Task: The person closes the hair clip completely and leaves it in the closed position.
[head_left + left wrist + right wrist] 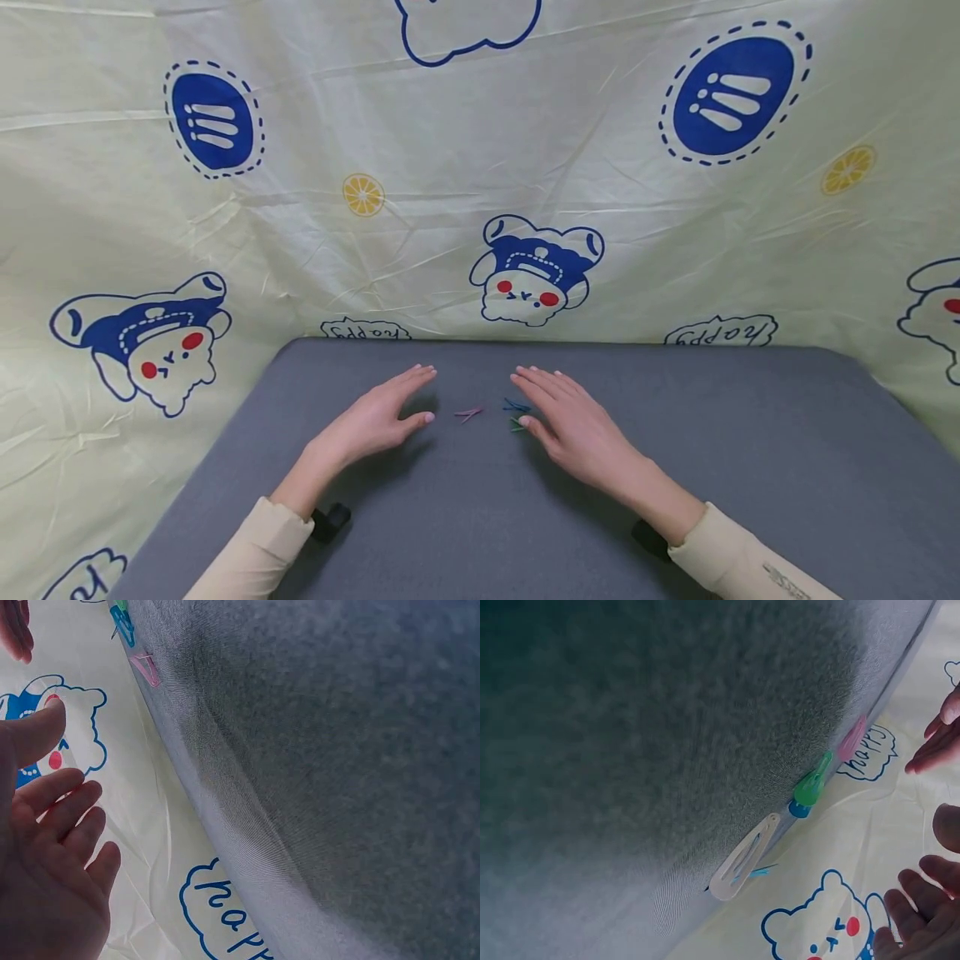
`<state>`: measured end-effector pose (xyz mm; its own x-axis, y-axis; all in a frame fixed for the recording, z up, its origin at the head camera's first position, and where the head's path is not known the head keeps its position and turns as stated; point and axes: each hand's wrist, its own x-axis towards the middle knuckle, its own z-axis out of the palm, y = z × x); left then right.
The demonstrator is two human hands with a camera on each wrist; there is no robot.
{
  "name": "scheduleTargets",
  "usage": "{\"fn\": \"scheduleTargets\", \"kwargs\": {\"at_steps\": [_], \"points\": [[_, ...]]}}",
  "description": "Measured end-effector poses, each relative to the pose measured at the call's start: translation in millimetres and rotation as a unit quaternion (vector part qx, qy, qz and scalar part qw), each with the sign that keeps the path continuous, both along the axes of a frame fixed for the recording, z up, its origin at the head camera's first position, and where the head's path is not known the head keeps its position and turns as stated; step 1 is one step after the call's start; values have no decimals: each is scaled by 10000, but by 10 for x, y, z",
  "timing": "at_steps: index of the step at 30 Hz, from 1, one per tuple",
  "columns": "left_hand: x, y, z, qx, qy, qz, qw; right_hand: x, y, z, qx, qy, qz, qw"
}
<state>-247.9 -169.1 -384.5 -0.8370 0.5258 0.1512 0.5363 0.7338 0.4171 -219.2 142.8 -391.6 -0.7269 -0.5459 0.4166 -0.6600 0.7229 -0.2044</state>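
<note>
Both bare hands hover over the grey tabletop with fingers extended and nothing in their grip. My left hand is on the left of a pink snap hair clip, its fingertips apart from it. On the other side, my right hand is held over a blue hair clip and a green hair clip, partly covering them. In the right wrist view a whitish snap clip also lies there, with a thin blue piece behind it; the right hand hides that clip in the head view.
A grey cloth-covered table spreads under both arms, its far edge meeting a pale printed curtain. Black wrist straps show below both cream sleeves.
</note>
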Motion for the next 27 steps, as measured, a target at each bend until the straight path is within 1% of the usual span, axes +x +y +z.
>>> {"fn": "scheduleTargets", "kwargs": {"at_steps": [6, 10, 15, 18, 20, 23, 27], "points": [[-84, -23, 1, 295, -78, -163, 9994, -101, -42, -16, -154, -57, 303, 9994], [-135, -41, 0, 383, -154, -241, 9989, -166, -75, 0, -272, -263, 409, 9984], [-189, -40, -7, 436, -396, -220, 9980, -248, -117, 16, -443, -595, 445, 9963], [-220, -24, -11, 479, -564, -212, 9970, -301, -148, 20, -602, -912, 452, 9930], [-237, -10, -14, 533, -657, -278, 9960, -339, -172, 18, -714, -1172, 488, 9893], [-263, 12, -17, 642, -828, -366, 9938, -392, -213, 15, -888, -1667, 501, 9807], [-301, 28, -36, 701, -941, -413, 9922, -450, -267, 5, -1004, -2051, 507, 9723]]}}
